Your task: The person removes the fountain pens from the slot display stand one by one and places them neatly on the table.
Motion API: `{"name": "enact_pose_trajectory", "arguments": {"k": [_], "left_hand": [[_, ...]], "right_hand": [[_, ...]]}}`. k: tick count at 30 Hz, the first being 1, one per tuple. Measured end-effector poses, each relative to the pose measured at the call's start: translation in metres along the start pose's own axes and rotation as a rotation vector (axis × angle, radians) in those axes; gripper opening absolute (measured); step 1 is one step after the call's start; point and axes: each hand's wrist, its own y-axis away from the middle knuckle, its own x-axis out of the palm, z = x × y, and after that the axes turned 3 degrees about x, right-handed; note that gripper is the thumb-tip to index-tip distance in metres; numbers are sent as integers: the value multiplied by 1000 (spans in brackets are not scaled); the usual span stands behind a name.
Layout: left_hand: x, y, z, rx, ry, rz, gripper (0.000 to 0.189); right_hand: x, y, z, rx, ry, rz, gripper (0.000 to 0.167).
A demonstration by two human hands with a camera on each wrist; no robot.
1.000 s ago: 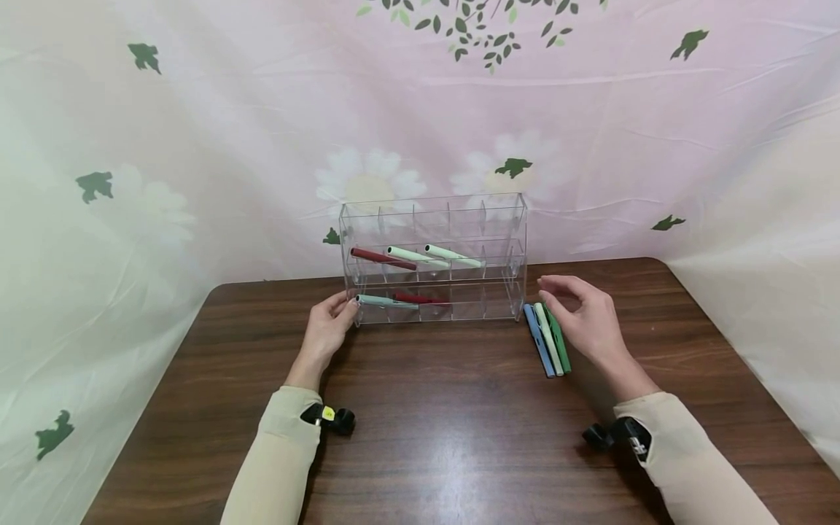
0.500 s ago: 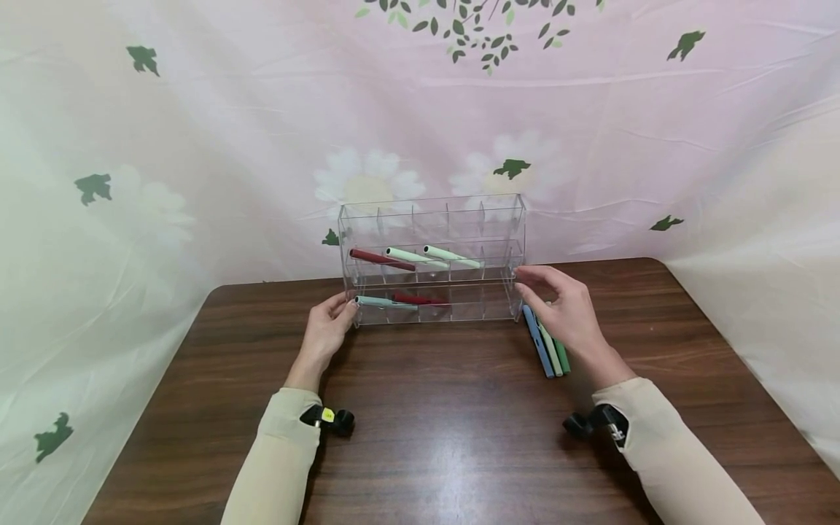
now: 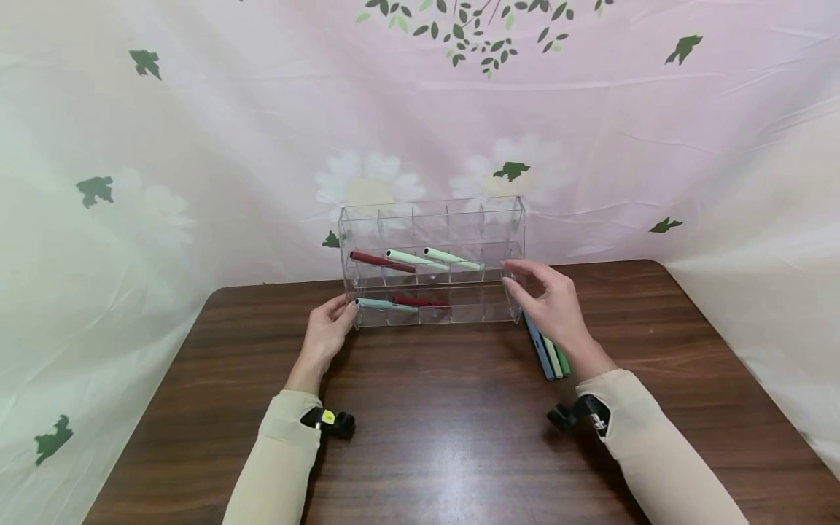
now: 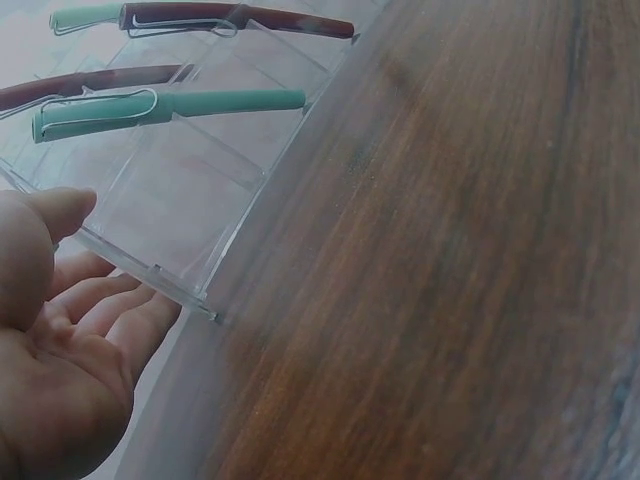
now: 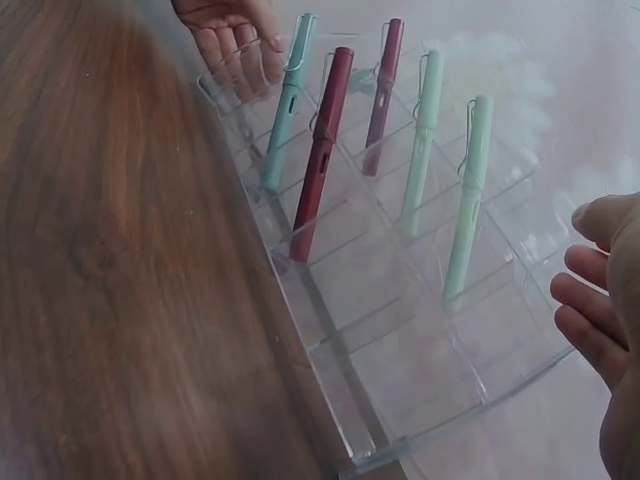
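Clear pen rack (image 3: 467,313) is standing on the counter (image 3: 433,408)

In its middle row, a dark red pen (image 3: 383,261) and two pale green pens (image 3: 417,260) are leaning, from left to right. In the lower row, a teal pen (image 3: 386,305) and a crimson pen (image 3: 422,301) are leaning. In the head view, these five are slanting from upper left to lower right; their clipped caps are pointing up, away from the counter. Beside the rack's right end, a blue pen (image 3: 539,348), a light green pen (image 3: 553,357) and a green pen (image 3: 563,362) are lying together, long axes running toward the person, partly behind the right hand (image 3: 554,302). The left hand (image 3: 324,329) is pinching the rack's left side wall. The right hand is hovering at the right end, thumb and fingers standing apart; whether it is touching the rack, I cannot tell.
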Motion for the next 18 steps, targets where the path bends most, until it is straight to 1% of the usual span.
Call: {"name": "enact_pose_trajectory", "arguments": {"k": [10,14,18], "left_hand": [[-1,-1,1,8,-20,-2,49],[-1,-1,1,5,-24,-2,49],[-1,-1,1,11,-26,-2,49]], "right_hand": [[12,-18,11,-49,37,18,31],[17,-22,16,-52,32,34,31],[26,-25,18,-34,24,47,31]]}}
